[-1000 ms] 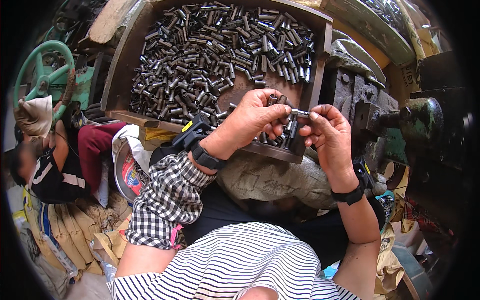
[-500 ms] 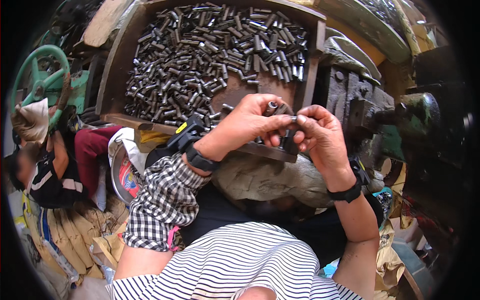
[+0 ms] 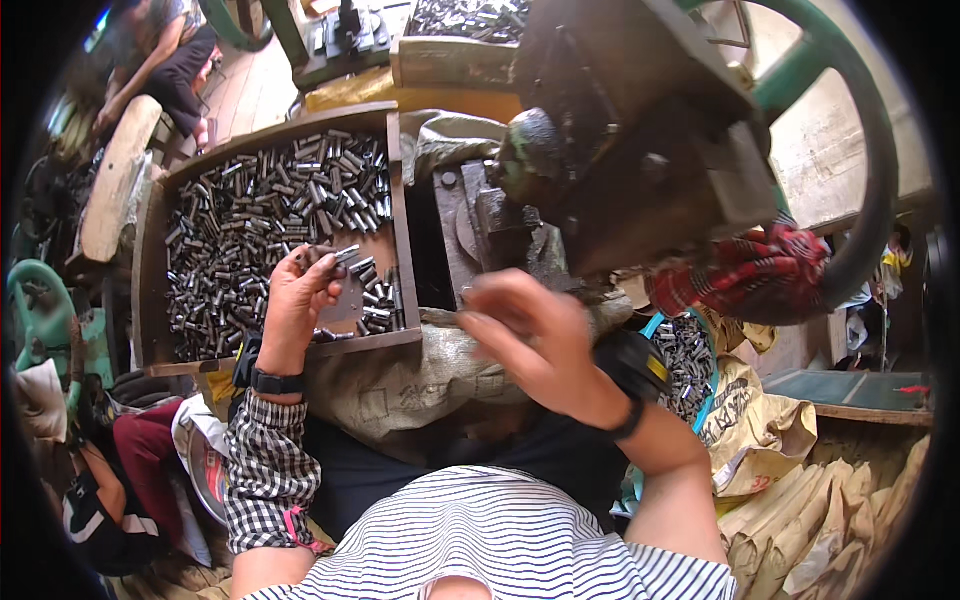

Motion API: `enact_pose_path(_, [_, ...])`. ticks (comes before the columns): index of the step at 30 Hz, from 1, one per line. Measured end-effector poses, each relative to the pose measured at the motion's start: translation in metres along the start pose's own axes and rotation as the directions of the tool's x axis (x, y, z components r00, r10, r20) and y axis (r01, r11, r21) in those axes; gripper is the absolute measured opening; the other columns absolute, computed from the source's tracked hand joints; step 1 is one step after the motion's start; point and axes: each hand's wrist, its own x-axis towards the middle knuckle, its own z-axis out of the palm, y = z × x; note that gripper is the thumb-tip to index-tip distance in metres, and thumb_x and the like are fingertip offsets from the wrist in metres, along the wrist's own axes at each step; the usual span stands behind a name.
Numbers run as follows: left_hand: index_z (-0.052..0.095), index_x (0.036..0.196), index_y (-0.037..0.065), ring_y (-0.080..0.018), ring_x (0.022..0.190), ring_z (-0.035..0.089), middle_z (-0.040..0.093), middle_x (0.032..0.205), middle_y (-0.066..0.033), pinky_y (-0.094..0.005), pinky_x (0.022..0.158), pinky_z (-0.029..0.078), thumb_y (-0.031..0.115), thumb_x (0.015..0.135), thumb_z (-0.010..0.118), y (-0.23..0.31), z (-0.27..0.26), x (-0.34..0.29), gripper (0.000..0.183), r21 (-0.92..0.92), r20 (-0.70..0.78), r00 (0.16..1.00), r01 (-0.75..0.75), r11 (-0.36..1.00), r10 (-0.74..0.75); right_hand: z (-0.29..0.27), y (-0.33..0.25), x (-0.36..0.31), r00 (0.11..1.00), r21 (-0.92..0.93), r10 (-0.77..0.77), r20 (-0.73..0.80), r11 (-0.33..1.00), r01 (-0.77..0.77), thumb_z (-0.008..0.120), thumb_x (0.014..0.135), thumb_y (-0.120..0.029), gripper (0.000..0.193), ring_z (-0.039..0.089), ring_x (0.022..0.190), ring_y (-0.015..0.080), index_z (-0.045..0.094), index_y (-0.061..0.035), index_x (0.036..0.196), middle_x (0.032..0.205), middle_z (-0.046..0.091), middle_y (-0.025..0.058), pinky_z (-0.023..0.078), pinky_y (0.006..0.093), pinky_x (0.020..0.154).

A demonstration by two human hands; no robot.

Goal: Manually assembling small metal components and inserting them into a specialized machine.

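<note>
A wooden tray (image 3: pixel 150 260) holds several short dark metal cylinders (image 3: pixel 250 210). My left hand (image 3: pixel 295 300) hovers over the tray's near right part, fingers curled around a few of the cylinders (image 3: pixel 325 255). My right hand (image 3: pixel 530 335) is blurred, away from the tray, beside the dark metal press machine (image 3: pixel 620 130); it seems to pinch a small piece at its fingertips near the machine's base. A grey sack (image 3: pixel 400 385) lies across my lap under both hands.
A large green handwheel (image 3: pixel 860 130) with red cloth (image 3: pixel 760 270) wrapped on it rises at the right. A basket of more metal pieces (image 3: pixel 685 360) stands at my right. Another person (image 3: pixel 160 50) sits at the far left; paper sacks (image 3: pixel 830 500) lie low right.
The view has swung to the right. My hands, which were together over the tray's near edge, have separated: the right hand moved right to the machine, the left stayed over the tray.
</note>
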Motion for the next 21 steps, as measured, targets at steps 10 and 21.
enact_pose_path(10, [0.058,0.093,0.004,-0.0077,0.057,0.057,0.063,0.076,-0.0048,-0.0184,0.051,0.049,0.013,0.085,0.064,0.046,-0.010,-0.050,0.013,0.206,-0.166,0.962,-0.183,0.961,0.219,-0.172,-0.022,-0.105,0.267,-0.484,-0.499,-0.825,0.866,0.122,0.047,0.095,-0.022,0.036,0.057,0.090,0.0189,0.047,0.0067,0.117,0.105,0.057,0.0145,0.044,0.0315,0.086])
enact_pose_path(21, [0.056,0.094,0.002,-0.0112,0.060,0.062,0.062,0.079,-0.0075,-0.0210,0.051,0.052,0.012,0.085,0.064,-0.002,0.096,0.009,0.016,0.077,0.101,0.994,0.027,0.997,-0.035,-0.177,0.038,-0.061,0.475,-0.191,-0.396,-0.786,0.886,0.423,0.062,0.082,-0.012,0.051,0.054,0.107,0.0240,0.043,0.0001,0.128,0.123,0.051,0.0120,0.046,0.0392,0.091])
